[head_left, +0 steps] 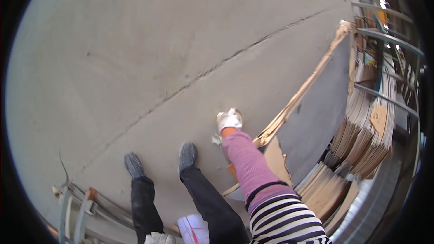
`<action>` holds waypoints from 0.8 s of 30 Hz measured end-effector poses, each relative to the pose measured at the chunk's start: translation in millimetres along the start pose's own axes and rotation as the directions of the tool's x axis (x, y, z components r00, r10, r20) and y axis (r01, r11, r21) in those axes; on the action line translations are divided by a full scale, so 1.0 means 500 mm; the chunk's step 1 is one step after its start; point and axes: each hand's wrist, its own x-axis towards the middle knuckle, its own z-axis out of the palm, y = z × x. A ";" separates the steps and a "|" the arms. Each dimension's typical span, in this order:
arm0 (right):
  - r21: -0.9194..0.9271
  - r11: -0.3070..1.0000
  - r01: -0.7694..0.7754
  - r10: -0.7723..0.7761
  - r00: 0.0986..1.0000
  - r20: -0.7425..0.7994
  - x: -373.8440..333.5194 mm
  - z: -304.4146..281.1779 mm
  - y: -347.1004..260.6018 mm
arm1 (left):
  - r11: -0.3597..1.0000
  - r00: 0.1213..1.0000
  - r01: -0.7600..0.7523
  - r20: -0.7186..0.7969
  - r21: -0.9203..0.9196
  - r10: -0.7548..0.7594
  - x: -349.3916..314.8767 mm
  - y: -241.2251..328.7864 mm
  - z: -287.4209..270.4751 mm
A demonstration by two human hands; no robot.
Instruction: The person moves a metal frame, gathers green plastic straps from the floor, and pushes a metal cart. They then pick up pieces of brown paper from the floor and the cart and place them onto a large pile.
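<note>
My right hand (229,119), in a white glove, reaches low over the concrete floor. Its fingers look curled, and a tan rounded edge shows beside them; what they hold, if anything, I cannot make out. A small white scrap (217,140) is close to the wrist. At the lower edge, a greyish-white glove (159,238) by my left leg appears to be my left hand, with its fingers cut off from sight. Right of it is a white cloth-like piece (194,229) with red lines.
A grey panel (316,104) with torn cardboard along its edge leans right of my arm. Stacked flat cardboard (361,138) and metal rails (389,38) stand beyond it. A metal frame (74,212) stands at lower left. A long crack (199,79) crosses the floor (149,31).
</note>
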 end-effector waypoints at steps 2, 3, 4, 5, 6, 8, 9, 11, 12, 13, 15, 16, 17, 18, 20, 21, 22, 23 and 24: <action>-0.433 0.880 0.196 -0.243 0.968 -0.056 -0.177 -0.184 -0.005 | 0.993 0.996 0.086 0.017 0.086 -0.088 -0.024 0.009 0.019; -0.365 0.918 0.153 -0.274 0.911 -0.308 -0.199 -0.161 0.005 | 0.999 0.996 0.050 0.075 0.015 -0.051 -0.006 0.014 0.008; -0.089 0.960 0.265 -0.279 0.891 -0.358 -0.246 -0.165 -0.003 | 0.996 0.991 0.076 0.116 -0.042 -0.071 0.007 0.019 0.000; 0.291 0.853 0.433 -0.260 0.837 -0.481 -0.344 -0.214 0.002 | 0.990 0.983 0.113 0.154 -0.087 -0.099 0.008 0.025 -0.011; 0.531 0.701 0.475 -0.121 0.813 -0.569 -0.399 -0.203 -0.028 | 0.991 0.996 0.063 0.067 -0.118 -0.055 0.012 0.026 -0.015; 0.798 0.397 0.453 -0.313 0.884 -0.346 -0.617 -0.349 -0.013 | 0.993 0.990 0.115 0.093 -0.042 -0.110 0.000 0.013 -0.057; 0.794 0.382 0.472 -0.384 0.863 -0.329 -0.697 -0.395 0.013 | 0.991 0.984 0.133 0.117 0.015 -0.134 0.006 0.005 -0.080; 0.812 0.333 0.478 -0.446 0.839 -0.311 -0.811 -0.466 0.094 | 0.970 0.958 0.243 0.162 -0.016 -0.237 0.055 0.092 -0.234; 0.774 0.375 0.511 -0.452 0.829 -0.329 -0.833 -0.484 0.126 | 0.906 0.880 0.422 0.252 -0.031 -0.402 0.057 0.124 -0.320; 0.730 0.421 0.538 -0.455 0.822 -0.343 -0.842 -0.508 0.171 | 0.900 0.903 0.423 0.135 -0.102 -0.409 0.035 0.091 -0.345; 0.685 0.455 0.569 -0.368 0.820 -0.437 -0.839 -0.557 0.290 | 0.870 0.875 0.485 0.042 -0.089 -0.483 -0.029 0.025 -0.405; 0.715 0.496 0.492 -0.294 0.870 -0.395 -0.841 -0.599 0.349 | 0.808 0.810 0.582 -0.019 -0.089 -0.586 -0.018 0.008 -0.446; 0.682 0.534 0.499 -0.213 0.861 -0.463 -0.865 -0.643 0.406 | 0.765 0.763 0.636 -0.066 -0.103 -0.643 -0.021 -0.019 -0.486; 0.637 0.626 0.450 -0.110 0.859 -0.500 -0.792 -0.598 0.435 | 0.772 0.766 0.630 -0.095 -0.085 -0.636 0.018 -0.034 -0.538; 0.833 0.519 0.194 0.164 0.933 -0.320 -0.789 -0.673 0.503 | 0.755 0.740 0.649 -0.154 -0.093 -0.655 0.082 -0.087 -0.642; 0.847 0.505 0.164 0.285 0.895 -0.344 -0.773 -0.660 0.529 | 0.774 0.756 0.628 -0.177 -0.077 -0.631 0.141 -0.109 -0.700; 0.851 0.525 0.012 0.319 0.924 -0.210 -0.766 -0.655 0.557 | 0.801 0.779 0.597 -0.201 -0.050 -0.593 0.211 -0.119 -0.764; 0.843 0.536 0.052 0.299 0.922 -0.247 -0.762 -0.622 0.577 | 0.834 0.813 0.552 -0.216 -0.014 -0.541 0.288 -0.119 -0.829; 0.850 0.523 -0.064 0.327 0.936 -0.131 -0.818 -0.664 0.596 | 0.858 0.836 0.513 -0.238 0.019 -0.494 0.359 -0.113 -0.892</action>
